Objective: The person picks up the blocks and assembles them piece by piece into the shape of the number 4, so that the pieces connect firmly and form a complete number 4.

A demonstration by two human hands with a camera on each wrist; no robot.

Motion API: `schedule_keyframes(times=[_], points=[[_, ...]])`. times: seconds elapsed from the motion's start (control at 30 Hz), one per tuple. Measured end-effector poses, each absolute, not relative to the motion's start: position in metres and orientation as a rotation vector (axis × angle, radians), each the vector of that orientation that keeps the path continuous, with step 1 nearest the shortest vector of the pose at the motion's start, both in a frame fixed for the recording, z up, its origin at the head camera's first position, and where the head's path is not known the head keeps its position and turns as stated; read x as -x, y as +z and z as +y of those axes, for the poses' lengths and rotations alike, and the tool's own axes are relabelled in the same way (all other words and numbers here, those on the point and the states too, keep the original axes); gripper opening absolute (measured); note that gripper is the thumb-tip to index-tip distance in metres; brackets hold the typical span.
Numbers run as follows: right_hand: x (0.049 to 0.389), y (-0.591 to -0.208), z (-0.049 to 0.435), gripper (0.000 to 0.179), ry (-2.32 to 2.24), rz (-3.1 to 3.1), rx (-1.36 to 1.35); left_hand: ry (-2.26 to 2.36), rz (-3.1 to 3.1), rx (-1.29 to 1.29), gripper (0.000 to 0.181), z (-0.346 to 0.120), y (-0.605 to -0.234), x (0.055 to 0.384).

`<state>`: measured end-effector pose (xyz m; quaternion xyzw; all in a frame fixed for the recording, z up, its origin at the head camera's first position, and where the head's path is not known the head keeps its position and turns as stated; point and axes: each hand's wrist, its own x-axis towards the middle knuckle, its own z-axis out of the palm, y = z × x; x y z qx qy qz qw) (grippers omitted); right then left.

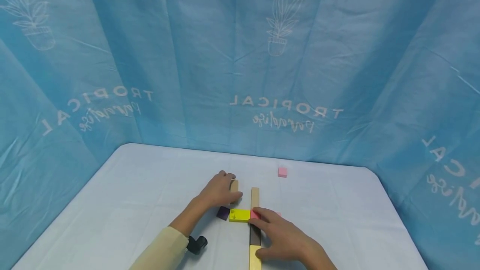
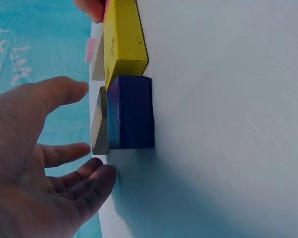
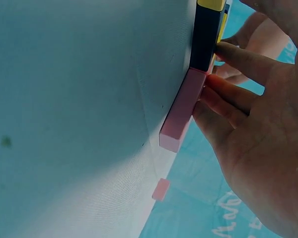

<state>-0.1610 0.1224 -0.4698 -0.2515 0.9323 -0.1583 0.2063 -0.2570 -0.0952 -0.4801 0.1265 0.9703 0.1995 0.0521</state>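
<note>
My left hand [image 1: 217, 190] has its thumb and fingers spread around a light wooden block [image 1: 234, 186]. In the left wrist view a gap shows between the fingers and this block. Just below it lies a dark purple block [image 2: 134, 113], touching the end of a yellow block [image 1: 239, 215]. My right hand [image 1: 283, 236] rests its fingertips on a pink block [image 3: 181, 111], mostly hidden under the hand in the head view. That block meets a dark brown block [image 1: 255, 235], in line with a pale yellow block [image 1: 255, 257] and another wooden block [image 1: 255, 197].
A small pink block [image 1: 282, 172] lies apart toward the back of the white table [image 1: 150, 178]. Near the left sleeve [image 1: 161, 251] is a black wrist device [image 1: 197, 245]. A blue printed curtain [image 1: 210, 53] hangs behind and around the table.
</note>
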Motion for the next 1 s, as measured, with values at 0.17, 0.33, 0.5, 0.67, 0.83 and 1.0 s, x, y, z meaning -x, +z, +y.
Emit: schedule_keyframes(times=[0.17,0.33,0.5,0.67,0.83,1.0], points=[[0.161,-0.471,0.123,0.076,-0.460,2.595,0.693,0.682,2.937,-0.289,0.054,-0.090,-0.482,0.261],[0.161,-0.471,0.122,0.075,-0.466,2.591,0.678,0.731,2.911,-0.241,0.048,-0.087,-0.481,0.262],[0.161,-0.470,0.123,0.074,-0.461,2.588,0.692,0.760,2.906,-0.216,0.048,-0.086,-0.480,0.263],[0.161,-0.469,0.123,0.074,-0.457,2.591,0.705,0.752,2.898,-0.206,0.049,-0.086,-0.481,0.264],[0.160,-0.468,0.123,0.074,-0.467,2.592,0.707,0.706,2.895,-0.209,0.049,-0.088,-0.477,0.263],[0.159,-0.469,0.125,0.074,-0.470,2.605,0.716,0.666,2.874,-0.201,0.048,-0.087,-0.471,0.261]])
